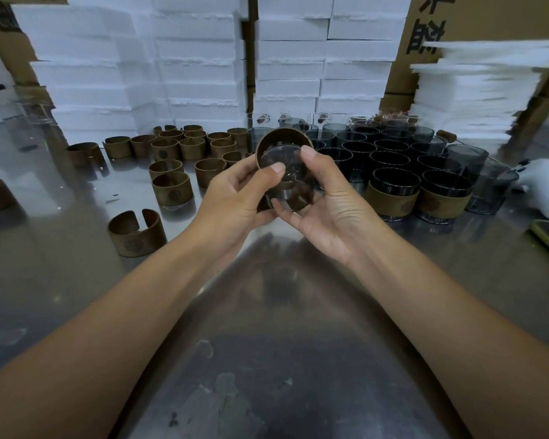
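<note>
Above the middle of the steel table both my hands hold one smoky glass cup [290, 188] tilted on its side. A brown split sleeve [276, 137] sits around the cup's far end. My left hand [235, 198] grips the sleeve and cup from the left, thumb on top. My right hand [327, 201] cradles the cup from the right, thumb on the rim and fingers curled under the base.
Several loose brown sleeves [171, 188] lie at left on the table [282, 343]. Rows of grey glass cups [390, 156] stand at right, two sleeved ones [392, 198] in front. White foam boxes [203, 58] are stacked behind, foam sheets [479, 87] at right, a white tool [542, 185].
</note>
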`<state>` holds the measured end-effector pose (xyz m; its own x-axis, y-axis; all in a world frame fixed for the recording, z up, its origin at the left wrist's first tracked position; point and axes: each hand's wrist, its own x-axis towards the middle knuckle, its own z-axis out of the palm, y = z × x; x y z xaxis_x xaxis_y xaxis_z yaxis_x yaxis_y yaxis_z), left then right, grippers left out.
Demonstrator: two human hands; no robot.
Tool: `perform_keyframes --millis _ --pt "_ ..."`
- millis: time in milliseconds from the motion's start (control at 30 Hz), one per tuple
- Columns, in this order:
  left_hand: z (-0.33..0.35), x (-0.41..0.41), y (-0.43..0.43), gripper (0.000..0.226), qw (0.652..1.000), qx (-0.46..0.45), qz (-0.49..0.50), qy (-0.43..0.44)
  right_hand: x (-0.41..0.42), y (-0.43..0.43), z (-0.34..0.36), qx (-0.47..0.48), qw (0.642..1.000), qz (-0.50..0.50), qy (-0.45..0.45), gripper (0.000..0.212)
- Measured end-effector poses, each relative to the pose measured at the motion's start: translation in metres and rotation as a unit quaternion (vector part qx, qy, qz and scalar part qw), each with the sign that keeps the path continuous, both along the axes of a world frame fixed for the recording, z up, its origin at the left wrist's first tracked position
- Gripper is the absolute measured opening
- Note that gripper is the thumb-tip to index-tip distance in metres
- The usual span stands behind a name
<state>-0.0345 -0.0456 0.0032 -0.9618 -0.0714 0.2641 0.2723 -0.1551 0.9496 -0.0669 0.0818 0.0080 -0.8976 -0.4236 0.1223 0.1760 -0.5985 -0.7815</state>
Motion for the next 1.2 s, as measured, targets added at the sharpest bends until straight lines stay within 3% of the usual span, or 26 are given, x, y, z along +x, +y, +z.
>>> perform_keyframes --millis 233,500,1033,1200 --pt "-0.0012 -0.0002 -0.0021 0.032 0.997 0.053 -0.046 -0.014 0.0003 0.0014 -0.0019 0.012 1.0 0.007 0.022 0.007" --pt "-0.0016 -0.0001 -0.003 0.017 0.996 0.08 -0.034 -0.012 0.0016 0.0015 -0.0028 0.029 0.999 0.009 0.045 0.007" --pt "0.0039 0.0002 -0.004 0.018 0.996 0.092 -0.01 -0.013 -0.0025 0.0024 -0.0062 0.014 1.0 -0.016 0.016 0.009" --pt "0.0035 -0.0012 -0.0028 0.016 0.994 0.104 -0.01 -0.007 -0.0018 0.0 -0.0036 0.011 1.0 -0.013 0.009 0.032"
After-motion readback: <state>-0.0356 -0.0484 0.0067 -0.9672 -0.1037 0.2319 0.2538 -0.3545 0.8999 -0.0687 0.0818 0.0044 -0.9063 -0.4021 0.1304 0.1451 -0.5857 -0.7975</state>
